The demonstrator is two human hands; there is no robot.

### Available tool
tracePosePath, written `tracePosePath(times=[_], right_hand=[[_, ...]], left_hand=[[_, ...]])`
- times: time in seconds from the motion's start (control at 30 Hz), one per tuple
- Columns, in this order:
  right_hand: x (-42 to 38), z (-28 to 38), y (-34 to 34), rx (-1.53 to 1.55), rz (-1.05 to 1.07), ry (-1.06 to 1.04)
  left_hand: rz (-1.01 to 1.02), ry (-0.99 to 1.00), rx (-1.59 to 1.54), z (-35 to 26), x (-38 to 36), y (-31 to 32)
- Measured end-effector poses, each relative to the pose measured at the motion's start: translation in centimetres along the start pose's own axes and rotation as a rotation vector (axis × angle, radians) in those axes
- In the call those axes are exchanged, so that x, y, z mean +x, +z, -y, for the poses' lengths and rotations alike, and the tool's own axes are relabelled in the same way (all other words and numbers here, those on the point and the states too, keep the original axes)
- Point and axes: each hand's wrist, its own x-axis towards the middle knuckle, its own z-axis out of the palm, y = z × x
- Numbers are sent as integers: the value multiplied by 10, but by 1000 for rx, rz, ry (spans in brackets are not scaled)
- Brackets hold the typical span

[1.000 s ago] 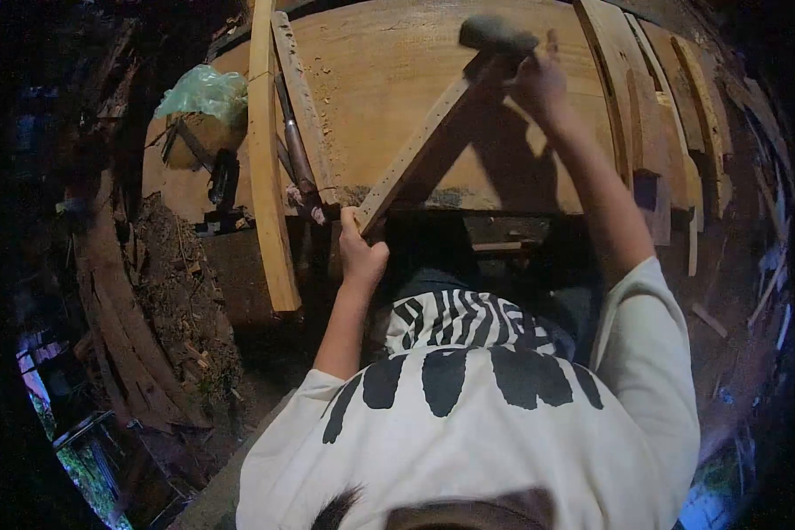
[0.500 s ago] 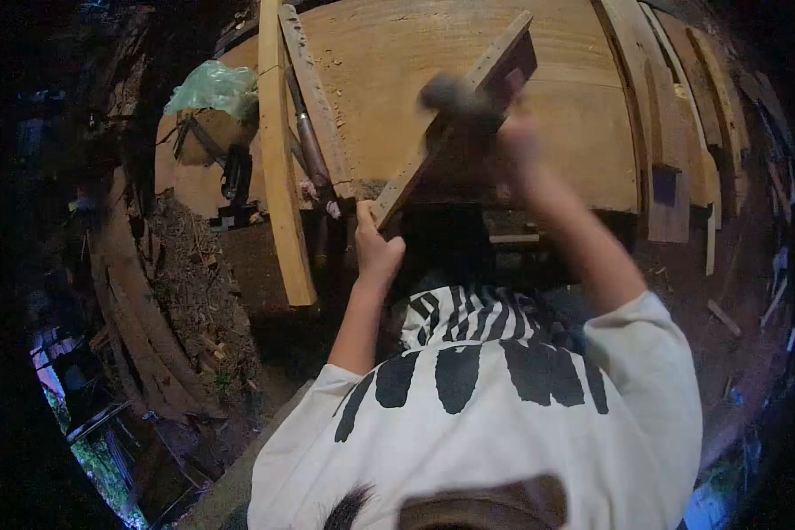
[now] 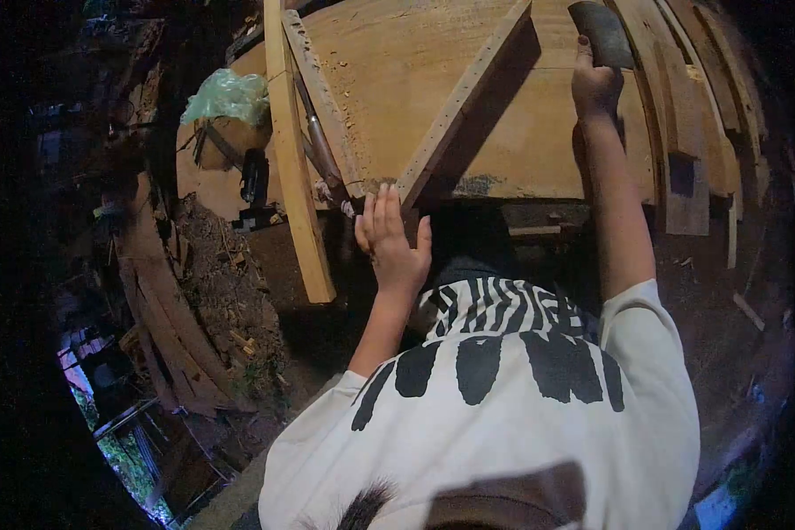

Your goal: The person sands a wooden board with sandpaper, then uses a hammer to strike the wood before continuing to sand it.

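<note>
Holding: the right hand has its grip wrapped round a dark tool, thumb along its side, above the far right of the worktop; any handle is too unclear to tell.
Left grip: the left hand is spread wide, palm down, fingertips at the near end of the dotted bar; whether they press on it I cannot tell.
Bar: it lies slantwise across the worktop, near end by the left fingers, far end up toward the top edge, a row of dark marks along its pale face.
Handling well: my judgement is to keep the bar steady at its near end, to hold the left fingers well clear of the dark tool, and to keep the right wrist firm.
Count, in hand or touched: one dark tool, one dotted bar.
Count, left side: one long batten, one notched strip, one wood-handled tool between them, one green plastic bag, one black object.
Count, right side: several boards, overlapping too much for a sure number.
Shavings: small scattered bits beside the notched strip, too many to count.
</note>
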Motion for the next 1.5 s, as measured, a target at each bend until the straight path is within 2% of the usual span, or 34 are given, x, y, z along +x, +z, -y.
tracePosePath(times=[0.03,0.1,0.13,0.2,0.33,0.4,0.43,0.5,0.53,0.67,0.7,0.83,0.9,1.0,1.07,1.13,1.17,1.2,1.23,1.27,1.3,1.33,1.37,1.43,1.5], right_hand=[[-1,0,1,5,-3,8],[-3,-1,3,282,-152,-114],[2,-7,6,286,-158,-106],[14,-20,11,65,13,-20],[13,-18,8,68,44,65],[4,-5,-1,309,68,-16],[6,-3,-2,192,105,64],[10,-8,4,167,99,34],[13,-11,7,141,105,0],[7,7,-11,74,221,77],[6,4,-1,138,110,36],[9,2,-5,105,177,58],[8,4,-8,106,191,56],[8,-2,2,232,91,-36],[13,-8,12,202,33,-76],[12,-7,11,169,-16,-115],[12,0,2,136,108,-25],[12,2,-3,101,225,65],[10,-8,10,177,-21,-69],[5,-10,8,175,-24,-71],[0,-10,5,291,-123,-100],[-3,-11,1,406,-227,-129],[-9,-10,-11,403,-238,-132],[-34,-7,-44,340,70,155],[-56,-18,-55,416,13,81]], left_hand=[[2,8,5,-3,5,-2],[58,38,180,-11,16,-6],[60,48,185,-18,23,-9],[141,10,246,-35,40,-9],[145,80,261,-59,81,5],[195,32,166,-75,105,13],[196,44,164,-82,118,22],[64,155,215,-97,145,43],[63,164,212,-106,160,53],[-30,264,247,-133,218,95],[-78,290,235,-138,224,99],[-74,247,227,-138,216,80],[135,-18,173,-131,182,34],[135,-145,249,-84,120,6],[132,-196,303,-59,88,-7],[300,-367,-8,-43,67,-20],[200,-313,-9,-46,60,-22],[200,-318,-11,-38,53,-15],[27,-114,-24,-24,47,0],[-146,91,-38,-13,42,13],[-212,175,-62,-10,41,19],[-216,181,-69,-8,38,21],[-176,190,-58,-9,37,21],[-136,201,-56,-9,32,20],[-86,79,-14,-7,23,17]])
